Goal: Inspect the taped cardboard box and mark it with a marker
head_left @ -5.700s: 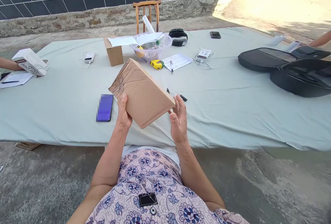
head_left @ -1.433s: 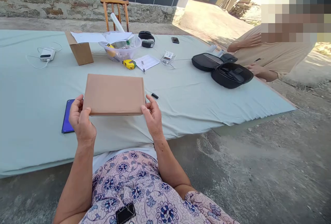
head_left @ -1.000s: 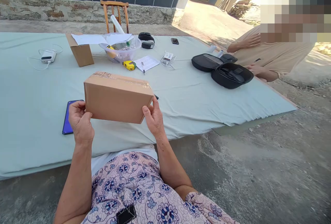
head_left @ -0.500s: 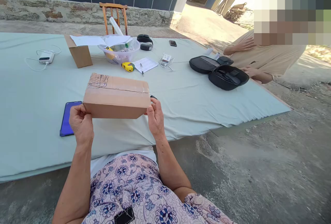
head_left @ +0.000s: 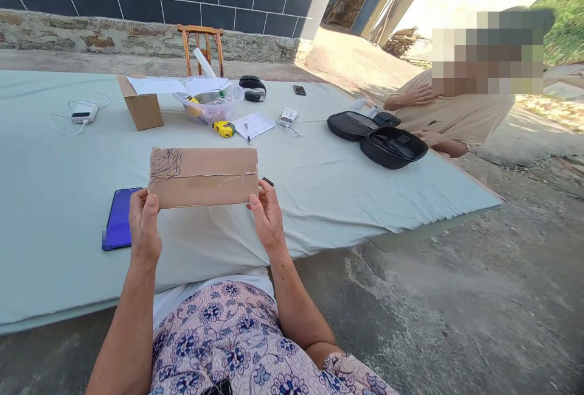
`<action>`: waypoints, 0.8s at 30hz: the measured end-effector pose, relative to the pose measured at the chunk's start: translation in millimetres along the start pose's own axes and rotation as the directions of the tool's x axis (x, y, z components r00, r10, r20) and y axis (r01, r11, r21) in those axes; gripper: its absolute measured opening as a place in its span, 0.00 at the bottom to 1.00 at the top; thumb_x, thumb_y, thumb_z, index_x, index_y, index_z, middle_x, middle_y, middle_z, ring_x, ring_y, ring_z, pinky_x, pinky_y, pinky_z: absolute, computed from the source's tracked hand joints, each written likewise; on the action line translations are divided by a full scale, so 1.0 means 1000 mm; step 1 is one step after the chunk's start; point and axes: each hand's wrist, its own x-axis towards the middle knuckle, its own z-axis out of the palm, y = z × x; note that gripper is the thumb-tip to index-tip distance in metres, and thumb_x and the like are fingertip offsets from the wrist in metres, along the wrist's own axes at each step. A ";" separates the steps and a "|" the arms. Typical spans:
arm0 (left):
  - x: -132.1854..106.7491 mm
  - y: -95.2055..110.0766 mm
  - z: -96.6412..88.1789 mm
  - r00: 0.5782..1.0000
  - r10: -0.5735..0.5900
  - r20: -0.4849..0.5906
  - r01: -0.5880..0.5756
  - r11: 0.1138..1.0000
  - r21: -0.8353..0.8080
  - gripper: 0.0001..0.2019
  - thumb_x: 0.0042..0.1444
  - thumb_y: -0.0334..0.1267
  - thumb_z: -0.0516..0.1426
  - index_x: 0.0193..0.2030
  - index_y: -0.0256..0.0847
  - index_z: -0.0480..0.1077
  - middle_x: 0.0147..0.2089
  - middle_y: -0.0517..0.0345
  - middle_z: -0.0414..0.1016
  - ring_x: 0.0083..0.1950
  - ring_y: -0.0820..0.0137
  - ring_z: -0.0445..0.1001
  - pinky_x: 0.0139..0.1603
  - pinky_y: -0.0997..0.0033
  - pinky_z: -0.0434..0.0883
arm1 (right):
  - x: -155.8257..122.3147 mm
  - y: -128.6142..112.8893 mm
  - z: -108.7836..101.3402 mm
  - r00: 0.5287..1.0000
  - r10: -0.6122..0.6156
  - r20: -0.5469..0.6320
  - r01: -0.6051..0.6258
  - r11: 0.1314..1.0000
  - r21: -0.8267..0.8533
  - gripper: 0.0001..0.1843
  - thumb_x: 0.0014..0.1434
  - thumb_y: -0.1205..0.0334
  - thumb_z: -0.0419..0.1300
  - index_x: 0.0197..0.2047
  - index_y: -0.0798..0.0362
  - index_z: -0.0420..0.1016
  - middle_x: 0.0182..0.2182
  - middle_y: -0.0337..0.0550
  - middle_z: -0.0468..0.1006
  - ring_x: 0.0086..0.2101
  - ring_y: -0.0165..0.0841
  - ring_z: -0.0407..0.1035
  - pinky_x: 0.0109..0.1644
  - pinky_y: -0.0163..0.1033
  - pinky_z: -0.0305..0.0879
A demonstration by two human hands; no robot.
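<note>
On the near side of the plastic basin (head_left: 228, 106), above the cloth-covered table (head_left: 319, 212), a cardboard box (head_left: 205, 191) is held between two bare hands. Half a second ago, a plain long side was still shown beneath the seamed face; now the box has been tipped so that the seamed face is turned almost squarely toward the camera. By this, the seam along its length and the dark scribble (head_left: 166, 164) at its upper left corner are brought into clear view. It may be judged that the box is being turned over and looked at rather than opened, since the seam is seen closed.

By the left hand (head_left: 146, 224), the box's left end is gripped: the thumb is laid along the lower corner, and the fingers, partly hidden, are bent around the end, with only the box's edge between them and the thumb. By the right hand (head_left: 268, 218), the opposite end is gripped likewise, the thumb being set at the lower corner and the fingers curled behind; how firmly they are pressed cannot be told.

Nearer than the basin and to its left, a blue-screened phone (head_left: 119, 218) is partly covered by the left hand. Just in front of the basin, a yellow tape measure (head_left: 224, 129) is seen.
</note>
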 end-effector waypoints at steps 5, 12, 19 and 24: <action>0.001 0.000 -0.002 0.997 -0.073 -0.019 0.073 0.997 -0.019 0.28 0.47 0.62 0.69 0.45 0.43 0.71 0.46 0.57 0.73 0.47 0.66 0.72 0.46 0.67 0.69 | 0.000 0.007 0.001 0.998 -0.017 0.058 0.014 0.999 0.046 0.23 0.67 0.52 0.60 0.63 0.44 0.68 0.57 0.50 0.79 0.57 0.41 0.74 0.59 0.49 0.72; 0.003 -0.002 -0.007 0.996 -0.085 0.040 0.084 0.996 0.020 0.22 0.48 0.52 0.67 0.46 0.42 0.71 0.47 0.55 0.75 0.49 0.62 0.73 0.47 0.63 0.69 | 0.004 0.006 -0.002 0.999 0.014 0.042 -0.018 0.995 0.101 0.18 0.64 0.44 0.63 0.50 0.46 0.70 0.46 0.45 0.79 0.47 0.38 0.75 0.51 0.44 0.72; 0.004 0.002 -0.009 0.981 0.086 0.172 -0.085 0.996 -0.016 0.23 0.49 0.42 0.65 0.52 0.44 0.69 0.51 0.52 0.76 0.54 0.59 0.75 0.52 0.59 0.73 | 0.003 0.005 -0.006 0.994 0.105 -0.005 -0.105 0.994 0.017 0.31 0.65 0.25 0.51 0.37 0.47 0.68 0.35 0.41 0.72 0.37 0.35 0.67 0.39 0.40 0.68; 0.006 0.004 -0.014 0.970 0.071 0.234 -0.074 0.997 0.003 0.27 0.45 0.45 0.70 0.50 0.46 0.66 0.49 0.54 0.75 0.51 0.59 0.75 0.49 0.59 0.74 | 0.004 0.010 -0.005 0.990 0.138 -0.029 -0.138 0.990 0.002 0.34 0.64 0.24 0.50 0.42 0.48 0.70 0.39 0.43 0.75 0.41 0.37 0.69 0.41 0.40 0.70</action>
